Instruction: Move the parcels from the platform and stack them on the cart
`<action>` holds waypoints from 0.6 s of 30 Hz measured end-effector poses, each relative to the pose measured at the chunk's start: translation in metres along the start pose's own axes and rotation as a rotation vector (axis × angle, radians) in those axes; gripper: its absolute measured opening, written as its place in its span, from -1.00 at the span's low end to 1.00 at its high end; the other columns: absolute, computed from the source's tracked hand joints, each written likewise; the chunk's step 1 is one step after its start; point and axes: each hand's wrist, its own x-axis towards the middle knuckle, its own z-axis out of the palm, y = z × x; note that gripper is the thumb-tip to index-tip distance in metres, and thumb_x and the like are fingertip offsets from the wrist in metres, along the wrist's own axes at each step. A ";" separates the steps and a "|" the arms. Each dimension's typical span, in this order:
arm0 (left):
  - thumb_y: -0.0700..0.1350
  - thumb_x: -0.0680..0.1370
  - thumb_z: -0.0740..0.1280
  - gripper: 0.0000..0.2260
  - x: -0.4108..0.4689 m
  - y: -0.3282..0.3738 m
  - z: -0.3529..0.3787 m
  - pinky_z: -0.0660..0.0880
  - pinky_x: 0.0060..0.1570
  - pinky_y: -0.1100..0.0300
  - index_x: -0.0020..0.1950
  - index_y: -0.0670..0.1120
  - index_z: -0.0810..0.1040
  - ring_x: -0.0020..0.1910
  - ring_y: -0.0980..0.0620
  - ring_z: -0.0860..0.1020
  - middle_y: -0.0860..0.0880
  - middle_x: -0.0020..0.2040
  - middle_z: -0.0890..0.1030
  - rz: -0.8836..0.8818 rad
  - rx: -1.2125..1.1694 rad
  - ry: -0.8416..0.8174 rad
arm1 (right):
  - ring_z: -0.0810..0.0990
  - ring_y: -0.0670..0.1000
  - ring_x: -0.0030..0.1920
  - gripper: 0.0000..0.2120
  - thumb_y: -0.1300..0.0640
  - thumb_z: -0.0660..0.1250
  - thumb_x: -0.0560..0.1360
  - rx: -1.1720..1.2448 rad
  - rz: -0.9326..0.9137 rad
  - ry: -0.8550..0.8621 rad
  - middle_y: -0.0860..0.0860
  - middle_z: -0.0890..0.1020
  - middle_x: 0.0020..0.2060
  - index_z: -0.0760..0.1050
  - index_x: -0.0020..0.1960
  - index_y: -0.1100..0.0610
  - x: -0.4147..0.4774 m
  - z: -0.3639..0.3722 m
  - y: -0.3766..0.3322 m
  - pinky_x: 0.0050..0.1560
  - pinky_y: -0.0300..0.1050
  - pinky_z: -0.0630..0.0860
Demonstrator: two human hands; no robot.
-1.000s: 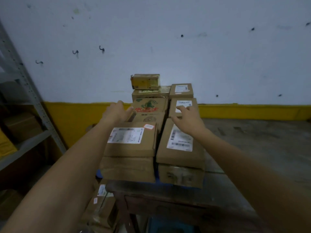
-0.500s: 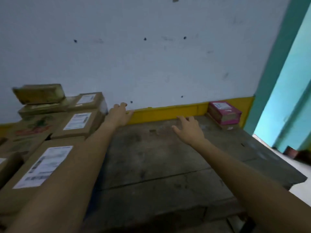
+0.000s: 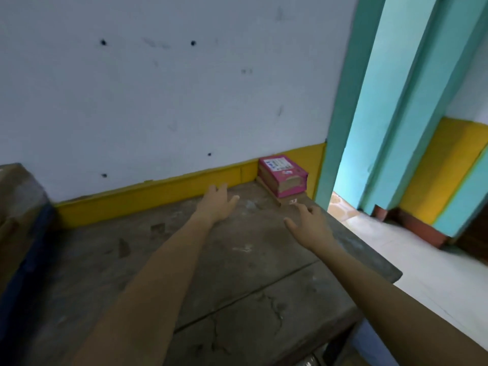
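Swinging right, the view has been carried off the stacked parcels (image 3: 18,196), now a blurred sliver at left. Over the platform (image 3: 148,262) the left hand (image 3: 215,204) is stretched toward the pink parcel (image 3: 282,175) in the far corner, the right hand (image 3: 310,225) likewise, fingers spread and empty. Another pickup is presumed; the cart is cut off.

The white wall (image 3: 158,101), marked with several small dark holes (image 3: 103,42) and scuffs, carries a yellow painted band (image 3: 158,194) along its base and ends at a teal door frame (image 3: 340,128), beyond which lie a pale floor (image 3: 422,273) in brighter light and a further yellow-banded wall (image 3: 435,167) with a reddish-brown skirting (image 3: 422,231).
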 end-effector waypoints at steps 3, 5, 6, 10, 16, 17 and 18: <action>0.12 0.61 0.11 -0.46 0.056 0.016 0.019 0.28 0.36 -0.10 0.51 -0.12 0.13 0.44 -0.21 0.24 -0.22 0.49 0.16 0.012 -0.005 -0.013 | 0.27 0.24 0.40 -0.46 -0.08 0.23 0.54 0.012 0.036 -0.005 0.23 0.28 0.38 0.22 0.46 0.04 0.042 0.004 0.018 0.37 0.06 0.30; 0.12 0.61 0.12 -0.45 0.097 0.027 0.034 0.27 0.38 -0.10 0.51 -0.12 0.13 0.45 -0.21 0.22 -0.22 0.50 0.14 0.014 -0.019 -0.028 | 0.29 0.26 0.39 -0.47 -0.08 0.23 0.54 0.033 0.066 0.002 0.24 0.30 0.37 0.22 0.45 0.05 0.076 0.008 0.027 0.36 0.07 0.28; 0.12 0.60 0.12 -0.45 0.117 0.031 0.043 0.26 0.38 -0.11 0.51 -0.11 0.12 0.46 -0.21 0.22 -0.21 0.50 0.14 0.012 -0.031 -0.038 | 0.29 0.26 0.39 -0.48 -0.07 0.22 0.54 0.057 0.077 0.008 0.24 0.30 0.38 0.23 0.44 0.04 0.094 0.010 0.031 0.37 0.09 0.27; 0.13 0.60 0.13 -0.47 0.188 0.041 0.079 0.29 0.33 -0.12 0.51 -0.05 0.13 0.44 -0.21 0.25 -0.18 0.52 0.10 -0.010 -0.044 -0.082 | 0.28 0.21 0.38 -0.53 -0.09 0.19 0.55 0.098 0.095 -0.020 0.15 0.37 0.37 0.25 0.41 0.02 0.165 0.023 0.045 0.36 0.08 0.29; 0.13 0.60 0.11 -0.46 0.290 0.045 0.104 0.28 0.34 -0.12 0.52 -0.06 0.09 0.44 -0.23 0.24 -0.19 0.52 0.07 -0.005 -0.024 -0.113 | 0.24 0.18 0.40 -0.54 -0.06 0.19 0.55 0.206 0.170 -0.060 0.09 0.35 0.39 0.23 0.42 -0.02 0.245 0.044 0.063 0.35 0.11 0.30; 0.13 0.60 0.11 -0.46 0.305 0.046 0.107 0.26 0.36 -0.12 0.52 -0.06 0.08 0.45 -0.23 0.22 -0.18 0.53 0.04 0.001 -0.026 -0.112 | 0.25 0.18 0.40 -0.53 -0.05 0.19 0.55 0.243 0.186 -0.052 0.08 0.35 0.40 0.22 0.43 -0.02 0.255 0.048 0.066 0.35 0.10 0.30; 0.12 0.61 0.11 -0.46 0.320 0.046 0.110 0.24 0.37 -0.11 0.53 -0.06 0.07 0.46 -0.23 0.21 -0.18 0.54 0.02 0.010 -0.034 -0.108 | 0.25 0.17 0.41 -0.51 -0.05 0.20 0.55 0.281 0.204 -0.036 0.08 0.33 0.41 0.20 0.44 -0.02 0.264 0.051 0.069 0.35 0.11 0.31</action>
